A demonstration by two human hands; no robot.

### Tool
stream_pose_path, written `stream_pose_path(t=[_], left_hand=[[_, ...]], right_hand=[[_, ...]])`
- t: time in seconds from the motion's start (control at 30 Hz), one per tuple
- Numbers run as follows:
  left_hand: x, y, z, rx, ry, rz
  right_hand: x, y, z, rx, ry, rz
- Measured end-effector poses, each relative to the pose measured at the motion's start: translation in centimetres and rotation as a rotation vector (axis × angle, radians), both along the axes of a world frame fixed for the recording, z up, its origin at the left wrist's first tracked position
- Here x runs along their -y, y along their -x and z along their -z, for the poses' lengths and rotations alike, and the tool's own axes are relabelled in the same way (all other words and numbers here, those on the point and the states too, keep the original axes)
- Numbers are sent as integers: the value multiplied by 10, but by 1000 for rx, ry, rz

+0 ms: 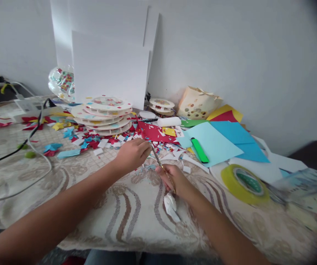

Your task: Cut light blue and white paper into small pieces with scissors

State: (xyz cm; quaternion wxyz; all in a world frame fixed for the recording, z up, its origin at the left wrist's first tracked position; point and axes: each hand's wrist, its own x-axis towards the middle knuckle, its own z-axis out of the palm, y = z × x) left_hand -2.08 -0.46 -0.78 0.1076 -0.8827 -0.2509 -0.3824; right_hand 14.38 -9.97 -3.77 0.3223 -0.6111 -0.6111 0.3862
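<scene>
My right hand (173, 178) is closed around a pair of slim metal scissors (156, 154); their blades point away and to the left. Close to the blade tips, my left hand (134, 152) has its fingers bent together in a pinch. What those fingers hold is hidden behind them. Small pale-blue paper scraps (150, 167) lie on the tablecloth between the hands. Just under my right hand is a crumpled white tissue (171, 208). Beyond both hands spread many red, white and blue paper cuttings (119, 139).
Stacked white discs (103, 121) stand at back left before leaning white boards (110, 70). To the right lie light-blue paper (216, 138), a green cutter knife (199, 150) and a yellow tape roll (230, 184). Cables (46, 158) cross the left side. A decorated bag (198, 103) stands behind.
</scene>
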Motion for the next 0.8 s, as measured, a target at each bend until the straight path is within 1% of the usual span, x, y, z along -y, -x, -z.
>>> stream_pose_path(t=[0.3,0.47,0.67,0.8], left_hand=[[2,0,-1,95,118,55],[2,-1,0,148,168,37],[2,-2,1,131,227,53],[1,-4,3,135,223,50]], right_hand=[[-1,-2,-2,-17,-1,13],[-2,-2,0,17,-71,7],[0,3,2,57,-181,48],[1,5,0,81,-199,66]])
